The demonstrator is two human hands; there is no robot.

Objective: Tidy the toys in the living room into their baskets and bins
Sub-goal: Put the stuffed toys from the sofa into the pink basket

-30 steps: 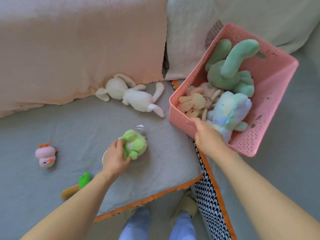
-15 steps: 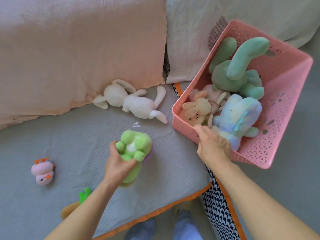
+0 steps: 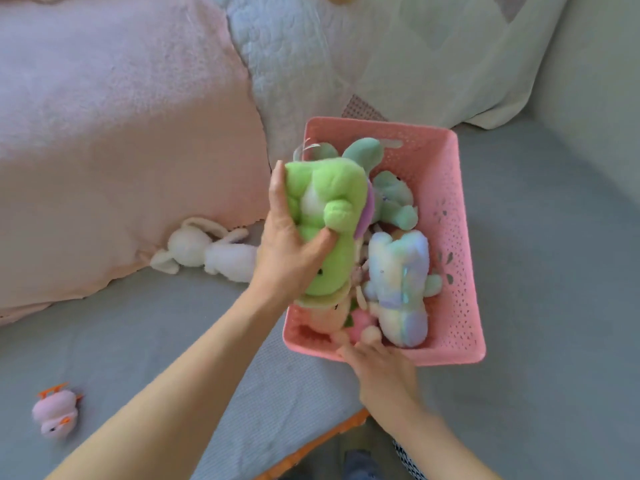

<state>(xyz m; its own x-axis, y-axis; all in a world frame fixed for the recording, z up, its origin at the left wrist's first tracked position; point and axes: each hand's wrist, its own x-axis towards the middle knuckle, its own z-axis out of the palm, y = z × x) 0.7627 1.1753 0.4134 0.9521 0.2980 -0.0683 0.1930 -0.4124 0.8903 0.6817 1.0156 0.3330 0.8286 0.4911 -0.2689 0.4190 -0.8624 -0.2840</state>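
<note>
My left hand (image 3: 284, 244) grips a lime-green plush toy (image 3: 329, 216) and holds it over the left side of the pink perforated basket (image 3: 457, 244). My right hand (image 3: 377, 362) holds the basket's near rim. Inside the basket lie a pastel tie-dye plush (image 3: 401, 285), a teal plush (image 3: 388, 195) and some pale pink and cream toys, partly hidden under the green one. A white bunny plush (image 3: 211, 252) lies on the grey sofa seat against the pink cushion. A small pink bird toy (image 3: 55, 414) sits at the lower left.
A large pink cushion (image 3: 114, 140) and a pale quilted pillow (image 3: 398, 53) lean against the sofa back. The grey seat cover has an orange edge (image 3: 311, 448) at the front. The basket rests on the seat to the right.
My left hand lifted the green plush off the seat and carried it up and right over the basket. The basket, held by my right hand, has swung to lie more square to me.
</note>
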